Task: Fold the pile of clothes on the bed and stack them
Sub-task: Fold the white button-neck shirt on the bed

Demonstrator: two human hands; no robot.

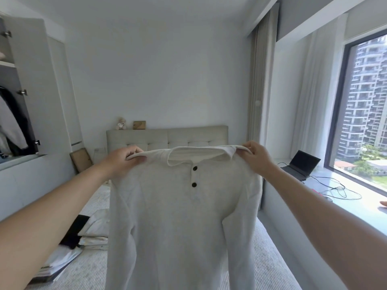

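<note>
A white long-sleeved shirt [178, 216] with two dark buttons below its collar hangs in the air in front of me, front side facing me. My left hand [123, 162] pinches its left shoulder and my right hand [256, 156] pinches its right shoulder, both at collar height. The sleeves hang down along the body. Below lies the bed [270, 260] with a striped cover, mostly hidden by the shirt. A stack of folded light and black clothes [88, 233] sits on the bed's left side.
An open wardrobe [18, 97] with hanging garments stands at the left. The padded headboard [167, 137] carries a small teddy bear [121, 123]. On the window ledge at the right sit a laptop [301, 166] and loose cables [339, 191].
</note>
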